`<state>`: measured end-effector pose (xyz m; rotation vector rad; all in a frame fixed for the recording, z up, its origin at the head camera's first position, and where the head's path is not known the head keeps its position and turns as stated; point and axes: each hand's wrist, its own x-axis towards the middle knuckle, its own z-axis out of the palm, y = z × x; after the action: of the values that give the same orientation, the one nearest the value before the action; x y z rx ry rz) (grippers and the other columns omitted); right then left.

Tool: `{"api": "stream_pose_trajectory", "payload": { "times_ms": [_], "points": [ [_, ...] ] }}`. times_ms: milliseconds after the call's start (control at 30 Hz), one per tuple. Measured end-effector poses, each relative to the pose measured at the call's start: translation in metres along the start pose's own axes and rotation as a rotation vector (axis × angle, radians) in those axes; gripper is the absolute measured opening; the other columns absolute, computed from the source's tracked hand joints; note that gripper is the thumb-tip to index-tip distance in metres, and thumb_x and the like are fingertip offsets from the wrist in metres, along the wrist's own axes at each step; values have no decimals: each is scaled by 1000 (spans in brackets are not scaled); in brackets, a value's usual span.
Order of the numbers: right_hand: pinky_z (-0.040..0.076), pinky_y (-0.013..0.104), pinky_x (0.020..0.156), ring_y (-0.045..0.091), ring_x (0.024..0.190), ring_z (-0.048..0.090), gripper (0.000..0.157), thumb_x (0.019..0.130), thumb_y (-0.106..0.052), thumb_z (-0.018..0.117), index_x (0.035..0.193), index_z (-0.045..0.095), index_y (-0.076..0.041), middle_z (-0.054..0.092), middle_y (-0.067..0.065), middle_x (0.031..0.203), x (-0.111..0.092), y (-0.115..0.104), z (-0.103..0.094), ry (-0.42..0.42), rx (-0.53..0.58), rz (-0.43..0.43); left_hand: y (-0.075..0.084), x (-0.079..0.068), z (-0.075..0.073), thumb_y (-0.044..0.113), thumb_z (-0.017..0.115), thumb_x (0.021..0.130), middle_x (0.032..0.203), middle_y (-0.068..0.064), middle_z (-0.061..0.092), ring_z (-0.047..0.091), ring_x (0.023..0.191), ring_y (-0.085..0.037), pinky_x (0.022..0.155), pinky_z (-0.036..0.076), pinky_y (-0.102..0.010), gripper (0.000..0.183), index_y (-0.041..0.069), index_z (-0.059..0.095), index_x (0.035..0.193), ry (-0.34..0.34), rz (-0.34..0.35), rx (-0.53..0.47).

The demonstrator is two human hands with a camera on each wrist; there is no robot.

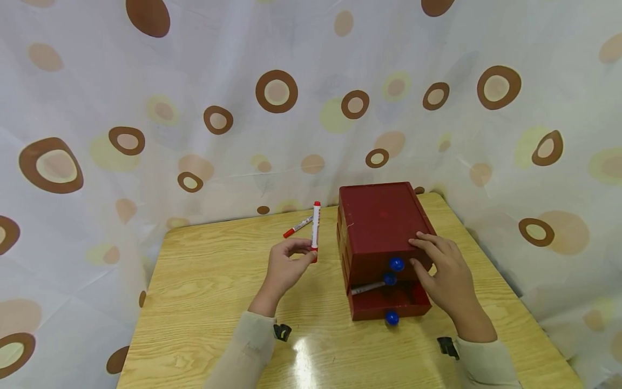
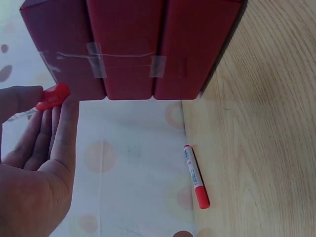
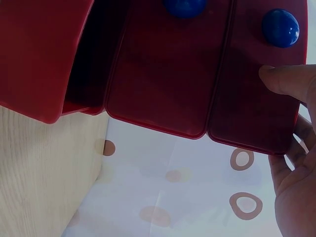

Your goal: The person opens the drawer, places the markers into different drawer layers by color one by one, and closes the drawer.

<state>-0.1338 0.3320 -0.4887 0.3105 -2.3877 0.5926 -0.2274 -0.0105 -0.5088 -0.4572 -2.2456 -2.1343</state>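
Note:
My left hand (image 1: 286,267) pinches a white marker with red ends (image 1: 316,224) between thumb and fingers, by its red cap (image 2: 53,96). The marker stands nearly upright, left of a dark red drawer cabinet (image 1: 384,216). At the cabinet's front right top corner, my right hand (image 1: 449,275) grips the edge. Its thumb (image 3: 281,81) lies against the front of the top drawer and its fingers lie over the top. The bottom drawer (image 1: 389,312) is pulled out, and a marker (image 1: 367,288) lies inside it. Both upper drawers appear closed.
Another red-capped marker (image 2: 194,173) lies on the wooden table (image 1: 209,292), behind the held one. Blue round knobs (image 1: 392,318) stick out from the drawers. A spotted curtain (image 1: 291,135) hangs behind the table. Clear tape (image 2: 96,60) runs across the cabinet's side.

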Motion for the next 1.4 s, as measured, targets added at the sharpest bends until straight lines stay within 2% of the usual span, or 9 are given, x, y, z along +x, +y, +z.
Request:
{"api": "stream_pose_trajectory", "payload": {
  "times_ms": [467, 933, 1100, 1400],
  "points": [
    [47, 60, 101, 41, 126, 57, 49, 81, 4, 86, 127, 74, -7, 68, 16, 138, -1, 1, 1, 2, -3, -3, 11, -6, 8, -3, 77, 92, 102, -19, 74, 73, 93, -19, 76, 66, -30, 16, 3, 79, 106, -60, 13, -35],
    [48, 59, 100, 40, 126, 57, 48, 82, 4, 86, 127, 74, -7, 68, 15, 138, 0, 0, 0, 1, -8, 0, 13, -13, 10, -4, 77, 91, 109, -24, 71, 73, 94, -19, 77, 66, -30, 18, -2, 76, 108, -221, 72, -108],
    [48, 59, 100, 40, 126, 58, 49, 81, 4, 86, 127, 74, -7, 68, 16, 138, 0, -1, 0, 0, -4, 0, 15, -15, 12, -5, 77, 90, 110, -26, 71, 73, 92, -16, 77, 66, -30, 18, -4, 75, 107, -253, 103, -117],
    [48, 60, 100, 39, 127, 57, 49, 82, 4, 86, 128, 74, -8, 68, 15, 138, 0, 0, 1, -4, -7, 6, 15, -19, 17, -6, 75, 91, 107, -20, 73, 74, 92, -15, 78, 67, -37, 17, -3, 76, 107, -328, 96, -158]
  ]
}}
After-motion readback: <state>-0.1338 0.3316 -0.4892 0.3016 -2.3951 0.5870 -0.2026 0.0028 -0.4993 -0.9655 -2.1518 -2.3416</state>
